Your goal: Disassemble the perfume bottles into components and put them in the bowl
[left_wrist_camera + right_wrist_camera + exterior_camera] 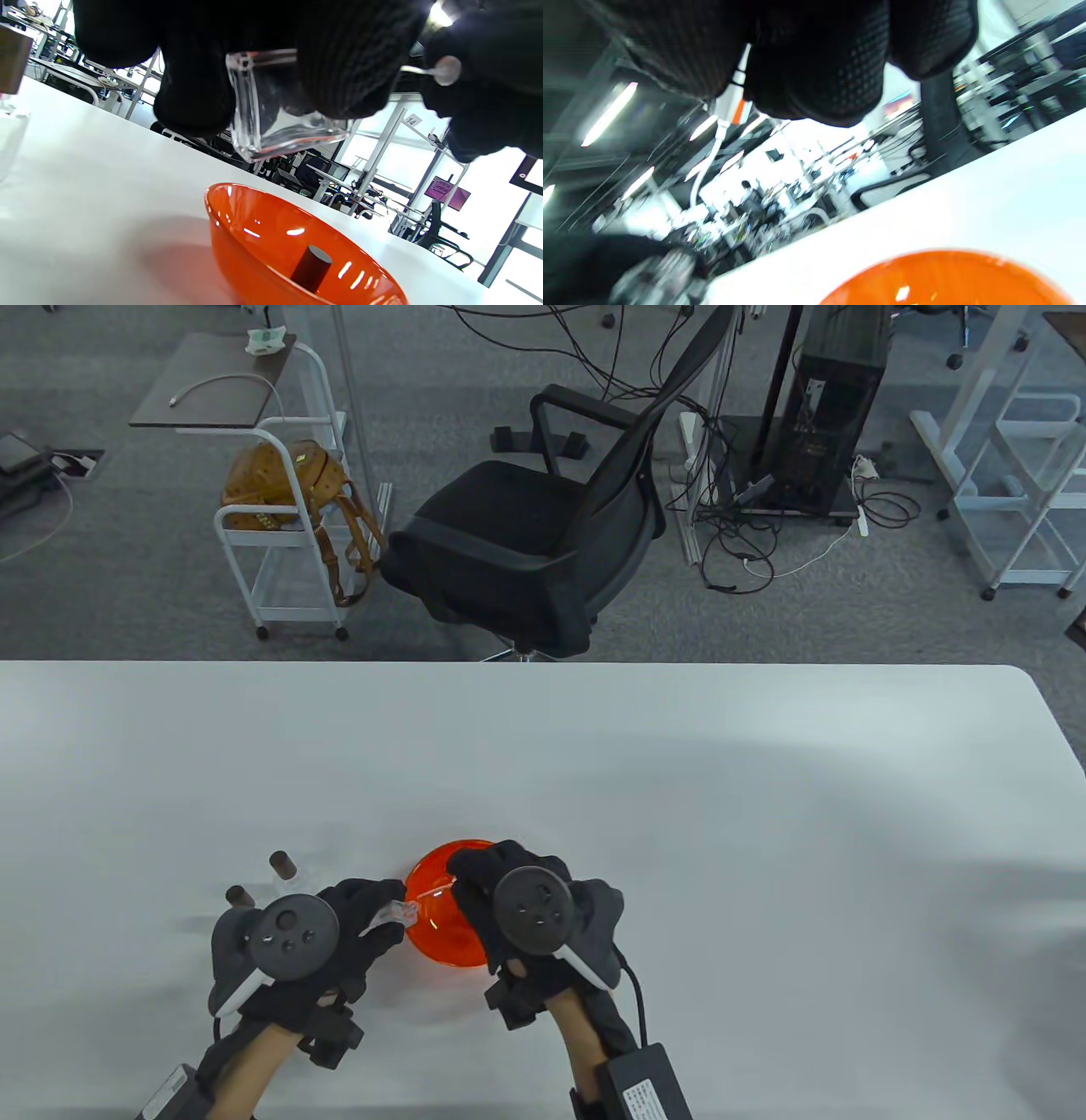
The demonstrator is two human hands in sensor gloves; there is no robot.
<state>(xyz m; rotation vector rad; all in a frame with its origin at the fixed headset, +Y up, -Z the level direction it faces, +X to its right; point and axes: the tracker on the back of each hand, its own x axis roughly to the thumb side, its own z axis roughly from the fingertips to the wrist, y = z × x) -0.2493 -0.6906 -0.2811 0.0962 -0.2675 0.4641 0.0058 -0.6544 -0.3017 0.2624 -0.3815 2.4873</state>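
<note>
Risk lies in slippage: left hand [339, 933] grips the clear bottle [271, 110] above the orange bowl [428, 899] at its 9 o'clock rim, right hand [517, 899] pinching the spray tube [729, 101]; smooth glass could drop onto the desk [679, 814].

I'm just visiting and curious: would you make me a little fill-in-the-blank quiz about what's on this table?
1. The bowl on the table is coloured ____.
2. The left hand holds a clear glass ____ in its fingers.
3. Inside the bowl lies one dark ____.
4. The right hand, above the bowl, pinches the sprayer with its thin white ____.

Missing words: orange; bottle; cap; tube
</note>
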